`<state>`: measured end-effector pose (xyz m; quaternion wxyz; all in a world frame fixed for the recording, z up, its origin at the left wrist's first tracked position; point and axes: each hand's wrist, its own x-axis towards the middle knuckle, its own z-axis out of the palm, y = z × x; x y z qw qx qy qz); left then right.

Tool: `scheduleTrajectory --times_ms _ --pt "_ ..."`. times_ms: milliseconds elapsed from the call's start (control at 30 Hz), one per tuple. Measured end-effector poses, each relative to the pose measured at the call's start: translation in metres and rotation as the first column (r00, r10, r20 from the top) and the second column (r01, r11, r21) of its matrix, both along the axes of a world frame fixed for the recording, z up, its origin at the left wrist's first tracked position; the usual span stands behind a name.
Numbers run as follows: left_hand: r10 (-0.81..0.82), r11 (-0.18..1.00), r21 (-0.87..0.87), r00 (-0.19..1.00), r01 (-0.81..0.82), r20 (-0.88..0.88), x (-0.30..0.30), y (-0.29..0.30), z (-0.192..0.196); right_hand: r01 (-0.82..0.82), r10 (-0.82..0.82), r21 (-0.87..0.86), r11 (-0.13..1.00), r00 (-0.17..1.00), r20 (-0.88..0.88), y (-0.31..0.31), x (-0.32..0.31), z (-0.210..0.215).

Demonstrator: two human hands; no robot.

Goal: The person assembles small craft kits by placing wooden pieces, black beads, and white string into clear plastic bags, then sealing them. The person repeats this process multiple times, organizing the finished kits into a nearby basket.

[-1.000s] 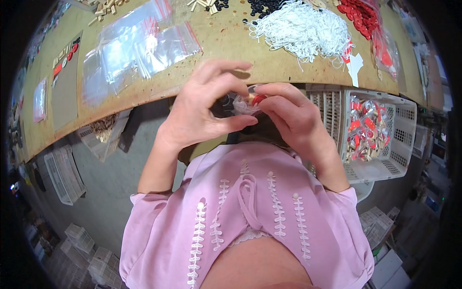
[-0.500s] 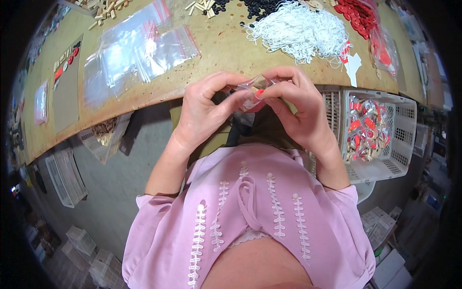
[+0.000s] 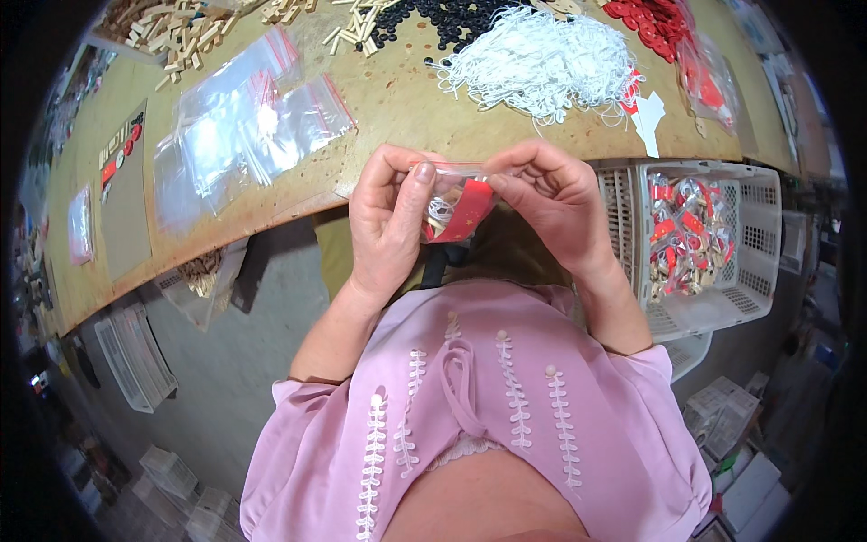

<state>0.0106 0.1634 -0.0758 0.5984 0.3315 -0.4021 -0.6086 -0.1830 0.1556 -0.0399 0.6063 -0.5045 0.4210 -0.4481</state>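
Between my two hands, in front of the table edge, hangs a small clear zip bag [image 3: 459, 203]. Inside it show a red piece with small gold marks, a white cord and some light wooden bits. My left hand [image 3: 388, 203] pinches the bag's top left corner, thumb in front. At the top right, thumb and fingers of my right hand [image 3: 553, 199] are closed on the bag's rim. The red-edged mouth of the bag stretches between both hands; whether it is sealed I cannot tell.
On the table [image 3: 298, 185] lie flat clear bags [image 3: 244, 122], wooden sticks [image 3: 185, 36], black rings [image 3: 452, 23], a white cord heap [image 3: 542, 63] and red discs [image 3: 646, 23]. At right stands a white crate [image 3: 754, 235] of filled bags. A card strip with sample parts [image 3: 126, 181] lies left.
The bag has turned and straightened, so its contents now face up to view. My right hand has shifted from the red piece at the opening to the top edge.
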Motion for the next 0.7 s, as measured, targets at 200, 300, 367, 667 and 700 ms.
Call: scheduleTrajectory --times_ms 200,300,367,667,700 --pt "0.048 0.998 -0.051 0.998 -0.049 -0.029 -0.007 0.0 -0.001 0.017 -0.054 0.195 0.981 0.981 0.186 -0.004 -0.006 -0.009" --pt "0.049 0.996 -0.067 0.998 -0.052 -0.048 -0.009 -0.003 -0.007 0.008 -0.053 0.2 0.98 0.974 0.222 -0.005 -0.009 -0.012" --pt "0.049 0.997 -0.057 0.995 -0.044 0.087 -0.001 0.0 -0.009 0.027 -0.066 0.18 0.983 0.975 0.212 -0.001 -0.007 -0.012" --pt "0.114 0.945 -0.285 0.658 0.159 0.744 -0.008 -0.024 0.024 0.117 -0.279 -0.388 0.914 0.877 -0.391 0.006 0.003 -0.008" --pt "0.124 0.94 -0.303 0.667 0.16 0.734 -0.01 -0.026 0.023 0.091 -0.302 -0.443 0.892 0.849 -0.433 0.005 0.001 -0.009"
